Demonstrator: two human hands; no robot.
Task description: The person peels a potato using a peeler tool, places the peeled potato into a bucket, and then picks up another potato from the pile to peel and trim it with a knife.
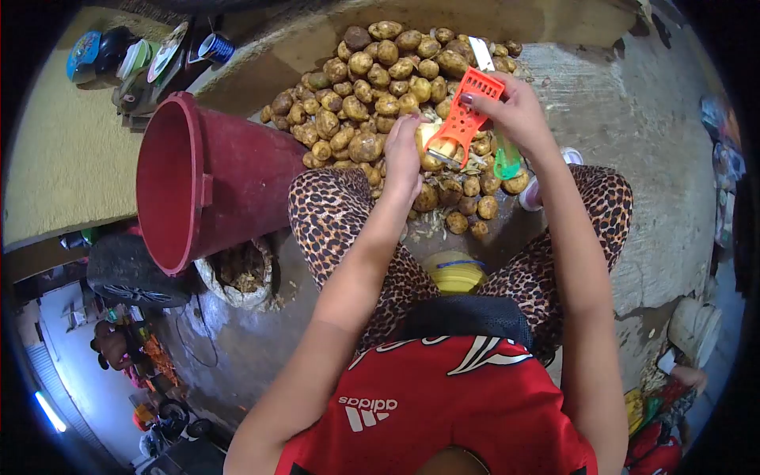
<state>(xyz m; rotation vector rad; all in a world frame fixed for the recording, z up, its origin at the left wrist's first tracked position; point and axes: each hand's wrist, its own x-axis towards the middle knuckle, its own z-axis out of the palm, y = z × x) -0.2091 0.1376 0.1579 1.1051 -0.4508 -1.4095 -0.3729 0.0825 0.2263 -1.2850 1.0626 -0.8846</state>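
A partly peeled potato [430,137], pale where its skin is off, is held in my left hand [404,154], whose fingers are closed round its left side. My right hand [518,111] grips the top of an orange peeler [463,119] with holes in its handle. The peeler's metal blade lies across the potato's lower part. Behind and around both hands spreads a large heap of unpeeled potatoes [364,95] on the floor. Below the right hand is a green tool [507,157], and a white strip [480,54] stands out at the heap's back.
A big red bucket [245,178] lies tilted left of the heap, with a white sack [237,277] of scraps below it. A yellow object [455,273] is between the knees. A tire [134,269] stands far left. Other people are at the lower left and lower right.
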